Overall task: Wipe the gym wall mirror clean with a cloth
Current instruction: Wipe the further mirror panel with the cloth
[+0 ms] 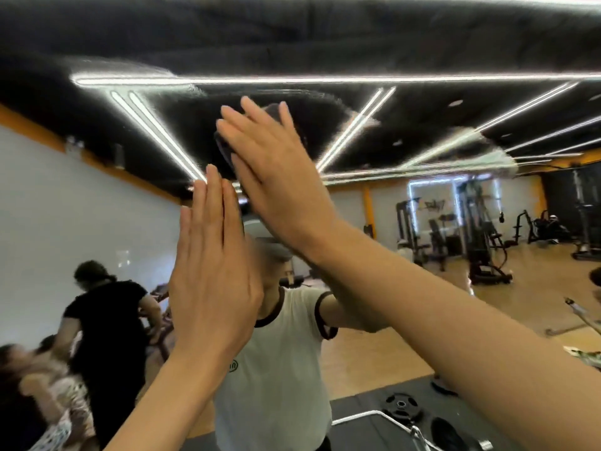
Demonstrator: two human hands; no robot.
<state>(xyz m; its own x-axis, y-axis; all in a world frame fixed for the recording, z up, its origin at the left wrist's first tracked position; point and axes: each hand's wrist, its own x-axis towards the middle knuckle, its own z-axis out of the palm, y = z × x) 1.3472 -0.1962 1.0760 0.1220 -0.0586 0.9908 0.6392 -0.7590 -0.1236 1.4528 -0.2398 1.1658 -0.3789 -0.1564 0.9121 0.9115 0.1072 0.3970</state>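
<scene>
While pressing a dark cloth [224, 148] flat against the upper part of the gym wall mirror [422, 102], right hand [276, 177] spread wide, fingers straight, palm over the fabric. Only a dark, soft-looking edge of the cloth showing past the fingers, bunched at the left. Left hand [211, 275] raised just beside and below, fingers straight and together, holding nothing; cannot tell whether touching the glass.

Seemingly mid-wipe, high on the glass. A rippled, wet-looking smear arcing across the mirror above and to the right of the cloth, blurring the reflected ceiling light strips [156, 125]. Next move likely calling for steady flat pressure and sweeps through that smeared band, reaching further up and right.

Glass smooth, glossy and hard. Reflected in it: a person in a pale T-shirt with dark trim [276, 353], a dark padded ceiling, a pale wall with an orange band, a wooden floor, black metal weight machines [481, 229] well behind, a round black weight plate [401, 405] on a dark mat.
</scene>
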